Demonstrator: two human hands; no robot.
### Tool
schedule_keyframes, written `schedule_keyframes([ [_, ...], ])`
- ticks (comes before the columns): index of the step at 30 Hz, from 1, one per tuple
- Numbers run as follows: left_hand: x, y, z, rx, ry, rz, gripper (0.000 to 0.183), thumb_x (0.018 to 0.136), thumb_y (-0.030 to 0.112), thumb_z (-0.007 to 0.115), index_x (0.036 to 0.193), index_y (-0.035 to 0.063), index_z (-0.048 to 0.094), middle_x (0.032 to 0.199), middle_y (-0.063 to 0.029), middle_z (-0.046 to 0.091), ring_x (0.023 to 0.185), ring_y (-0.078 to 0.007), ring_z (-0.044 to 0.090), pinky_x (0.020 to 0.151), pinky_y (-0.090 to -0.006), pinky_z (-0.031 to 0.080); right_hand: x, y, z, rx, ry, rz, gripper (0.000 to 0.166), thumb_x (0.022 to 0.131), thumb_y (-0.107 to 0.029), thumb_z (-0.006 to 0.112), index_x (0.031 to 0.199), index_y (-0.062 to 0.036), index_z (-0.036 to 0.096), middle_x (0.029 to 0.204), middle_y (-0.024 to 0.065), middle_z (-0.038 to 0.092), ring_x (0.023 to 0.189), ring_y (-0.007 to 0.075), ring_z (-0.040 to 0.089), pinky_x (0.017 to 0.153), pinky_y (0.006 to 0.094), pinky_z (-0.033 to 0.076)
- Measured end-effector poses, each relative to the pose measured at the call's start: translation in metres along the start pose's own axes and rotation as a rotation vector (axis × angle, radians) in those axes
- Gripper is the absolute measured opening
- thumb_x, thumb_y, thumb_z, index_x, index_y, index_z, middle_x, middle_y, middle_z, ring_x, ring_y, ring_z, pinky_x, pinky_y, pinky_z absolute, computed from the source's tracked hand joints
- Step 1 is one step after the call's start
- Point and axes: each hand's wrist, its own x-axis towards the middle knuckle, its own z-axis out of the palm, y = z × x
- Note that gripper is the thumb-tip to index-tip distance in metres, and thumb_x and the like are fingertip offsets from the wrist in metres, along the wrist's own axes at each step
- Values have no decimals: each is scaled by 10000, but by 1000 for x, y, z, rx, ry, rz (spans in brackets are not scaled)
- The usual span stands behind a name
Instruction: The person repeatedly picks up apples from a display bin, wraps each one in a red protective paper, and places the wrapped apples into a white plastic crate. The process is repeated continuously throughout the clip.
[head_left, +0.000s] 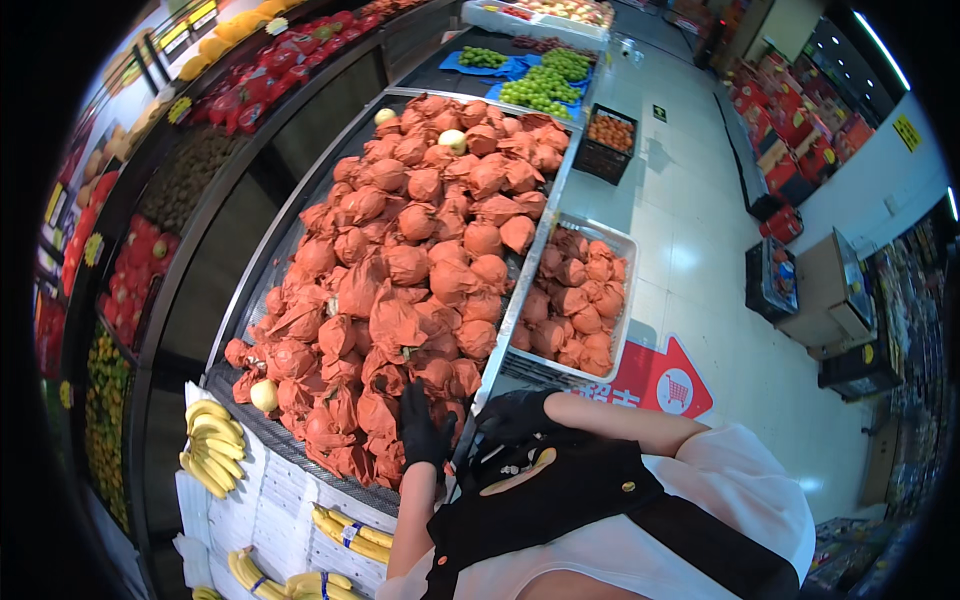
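A large heap of round fruit wrapped in orange-red paper (409, 262) covers the dark mesh of a metal-edged display stand. At the heap's near right corner lies my left hand (426, 429) in a black glove, palm down against the wrapped fruit. Its thumb stands apart from the extended fingers, and no fruit shows in its grasp. Just outside the stand's metal rail (504, 352), my right hand (516, 417), also gloved in black, is bent in front of my black apron (555, 487). Its fingertips are mostly hidden. Pale yellow unwrapped fruit (264, 394) sits at the heap's left edge.
A white crate (628, 315) of wrapped fruit stands on the floor against the stand's right side. Beyond it is a black crate (600, 161) of small orange fruit. Bananas (214, 448) lie on white padding at the near left. Green grapes (540, 90) occupy the far end.
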Motion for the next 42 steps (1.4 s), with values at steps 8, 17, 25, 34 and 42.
schedule_keyframes([
  [8, 40, 4, 36, 108, 18, -180, 1070, 756, 365, 798, 1536, 4, 161, 1577, -255, 201, 1463, -392, 215, 1166, -461, 260, -57, 48, -24, -100, -51, 6, 547, 930, -457, 531, 1388, -162, 496, 1545, 148, 314, 1417, 347, 305, 1147, 449, 287],
  [17, 49, 4, 56, 328, 101, -226, 883, 829, 281, 726, 1543, 112, 235, 1558, -225, 244, 1427, -424, 253, 1153, -495, 258, -112, 88, -46, 196, -43, 238, 718, 898, -519, 610, 1490, -176, 393, 1518, 175, 371, 1354, 316, 423, 1113, 406, 355],
  [25, 46, 90, -35, 69, 97, -488, 549, 835, 358, 740, 1275, 70, 584, 1232, -163, 621, 1108, -333, 622, 954, -404, 495, -65, 177, -94, 348, 439, -25, 853, 825, -364, 778, 1506, -96, 339, 1364, 188, 514, 1272, 305, 502, 1036, 382, 432],
  [34, 243, 5, -98, 311, 106, -240, 1014, 690, 532, 811, 1509, 172, 333, 1457, -196, 452, 1320, -375, 471, 1077, -464, 406, 135, 88, -209, -91, 550, -115, 1042, 737, -458, 799, 1548, -140, 228, 1557, 185, 292, 1443, 361, 265, 1162, 450, 280],
  [42, 278, -22, -104, 251, -324, -414, 983, 686, 573, 774, 1509, 240, 352, 1422, -221, 434, 1268, -379, 509, 982, -476, 483, 255, 59, -236, -480, 398, 221, 1161, 609, -507, 846, 1540, -149, 253, 1536, 147, 361, 1377, 305, 409, 1110, 446, 394],
])
